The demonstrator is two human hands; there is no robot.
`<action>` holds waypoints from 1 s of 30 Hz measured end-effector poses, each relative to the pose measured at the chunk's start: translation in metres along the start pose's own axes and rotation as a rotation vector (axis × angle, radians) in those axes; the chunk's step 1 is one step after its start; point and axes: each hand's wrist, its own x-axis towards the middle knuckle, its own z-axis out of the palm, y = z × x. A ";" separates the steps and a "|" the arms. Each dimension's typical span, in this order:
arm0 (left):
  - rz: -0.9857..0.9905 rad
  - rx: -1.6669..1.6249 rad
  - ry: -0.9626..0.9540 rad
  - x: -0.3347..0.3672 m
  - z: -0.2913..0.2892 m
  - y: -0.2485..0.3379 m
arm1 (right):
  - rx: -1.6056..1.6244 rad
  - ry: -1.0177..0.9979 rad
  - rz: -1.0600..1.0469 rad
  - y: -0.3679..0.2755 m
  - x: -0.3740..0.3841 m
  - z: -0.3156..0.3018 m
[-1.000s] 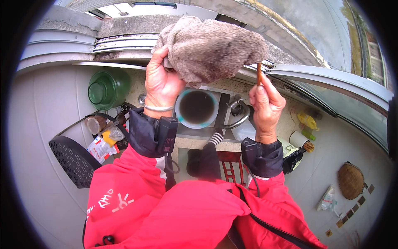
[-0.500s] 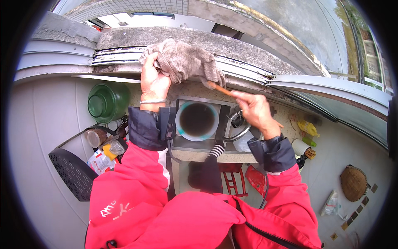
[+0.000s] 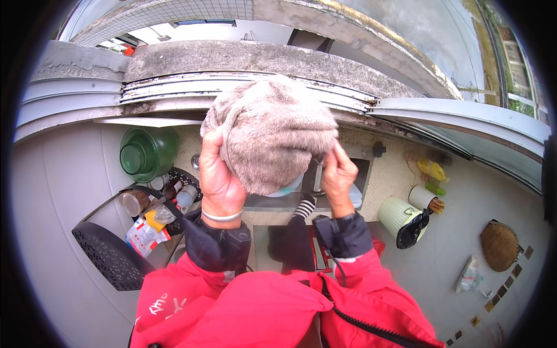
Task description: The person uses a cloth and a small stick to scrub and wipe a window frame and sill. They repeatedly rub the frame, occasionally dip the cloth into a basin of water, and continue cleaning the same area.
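Note:
A bunched, fluffy grey-brown cloth is held up in front of me, over the sink and just this side of the window track. My left hand grips its left side, with the thumb up against the fabric. At the right edge, the fingers of my right hand are closed on the cloth. The wooden stick from before does not show. Below the cloth, only the edge of a pale basin peeks out, its inside hidden.
Left of the sink stand a green basin and a black rack with jars and packets. A lidless bin with a black bag and a white holder of sticks are at the right. A concrete ledge runs beyond the window.
The cloth has come off the window track toward me and now covers most of the basin. My right hand has moved left, from the wooden stick to the cloth; the stick has gone from view.

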 end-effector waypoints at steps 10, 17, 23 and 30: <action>0.130 0.112 0.164 0.063 -0.033 0.026 | -0.701 -0.503 0.166 -0.053 0.082 -0.066; 0.149 0.086 0.202 0.071 -0.043 0.034 | -0.941 -0.433 -0.134 -0.036 0.101 -0.033; 0.133 0.131 0.146 0.065 -0.037 0.023 | -1.062 -0.428 -0.550 -0.018 0.132 -0.013; 0.180 0.128 0.005 0.036 -0.017 0.000 | -1.221 -0.712 -0.374 -0.049 0.146 0.029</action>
